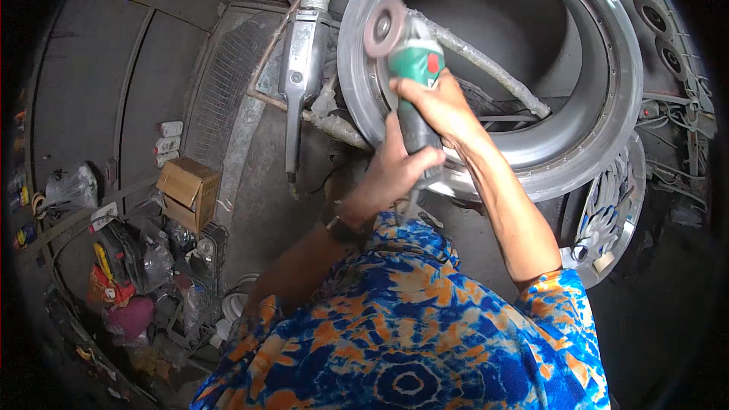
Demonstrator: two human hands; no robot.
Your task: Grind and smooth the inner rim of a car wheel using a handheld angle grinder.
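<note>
Both my hands hold a green and dark angle grinder (414, 62) with a red patch on its body. My left hand (389, 171) wraps round the rear of the dark handle, and my right hand (442, 110) grips the body farther forward, near the green part. At its front sits a pinkish round abrasive disc (383, 26), slightly blurred. This disc overlaps the left upper side of a large shiny metal wheel rim (607, 144) with small holes round its flange. I cannot tell whether disc and metal touch.
Left of the rim hangs a long grey power tool (301, 61). A wrapped bar (486, 64) crosses the rim's opening. Several abrasive discs (654, 17) hang at the upper right. Grey gloves (601, 220) lie at right in a round metal piece. A cardboard box (188, 191) stands left.
</note>
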